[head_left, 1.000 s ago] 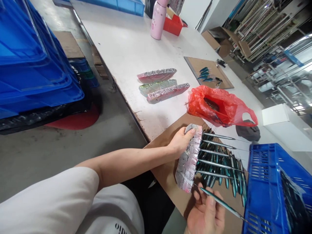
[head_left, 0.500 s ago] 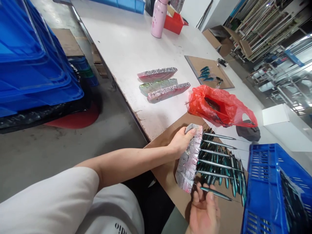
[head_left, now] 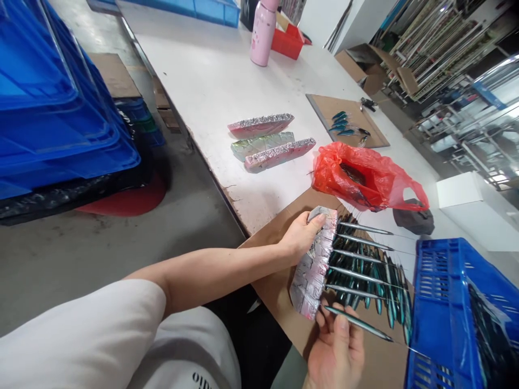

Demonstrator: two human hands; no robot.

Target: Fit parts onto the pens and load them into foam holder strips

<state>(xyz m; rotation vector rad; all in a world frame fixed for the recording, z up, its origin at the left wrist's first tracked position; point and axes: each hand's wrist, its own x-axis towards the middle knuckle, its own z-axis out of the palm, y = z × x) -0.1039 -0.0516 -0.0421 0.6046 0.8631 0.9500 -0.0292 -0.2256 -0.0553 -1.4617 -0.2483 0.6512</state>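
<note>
My left hand (head_left: 302,237) grips a wrapped foam block (head_left: 310,281) near its upper end, thumb on top. Several slender silvery fishing lures (head_left: 359,273) stick out in a row from the block's right edge, each with a thin wire at its tip. At the block's lower end, my right hand (head_left: 336,343) pinches one more teal-and-silver lure (head_left: 360,322) between thumb and fingers. Its inner end lies close to the block; whether it is stuck in, I cannot tell. Beneath the block, a pile of dark green lures (head_left: 391,297) lies on brown cardboard (head_left: 271,292).
Three foam blocks (head_left: 279,154) lie on the white table (head_left: 203,81). Right of them are a red plastic bag (head_left: 332,173) and a board (head_left: 324,105) with several blue lures. A blue crate (head_left: 438,308) stands at right, a pink bottle (head_left: 263,38) farther back, stacked blue bins (head_left: 60,108) at left.
The lure in my right hand has shifted slightly, its outer end now lower and farther right. My right hand has moved a little left. My left hand keeps holding the block.
</note>
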